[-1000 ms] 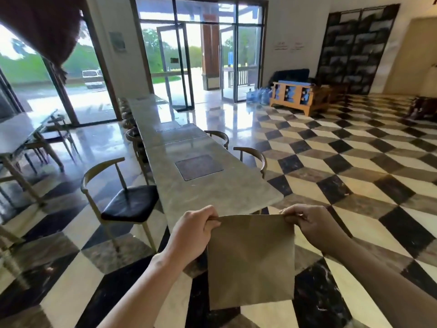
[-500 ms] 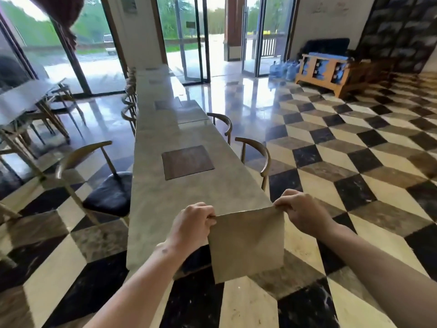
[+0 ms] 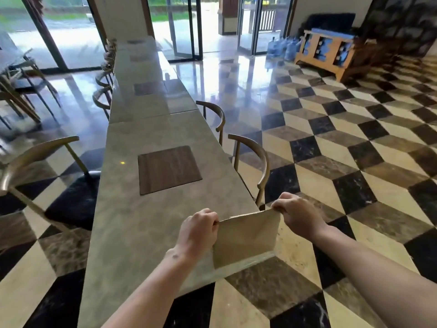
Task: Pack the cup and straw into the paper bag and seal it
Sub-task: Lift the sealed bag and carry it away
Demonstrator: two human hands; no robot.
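One paper bag (image 3: 246, 240), left hand (image 3: 198, 230) and right hand (image 3: 295, 214) pinching its top corners, over one table (image 3: 132, 223)

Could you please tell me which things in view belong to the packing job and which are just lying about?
Job:
paper bag, pinched at its top corners by the left hand and right hand; no cup or straw is in view.

Lying about:
table
wooden inset panel
chairs
water jugs
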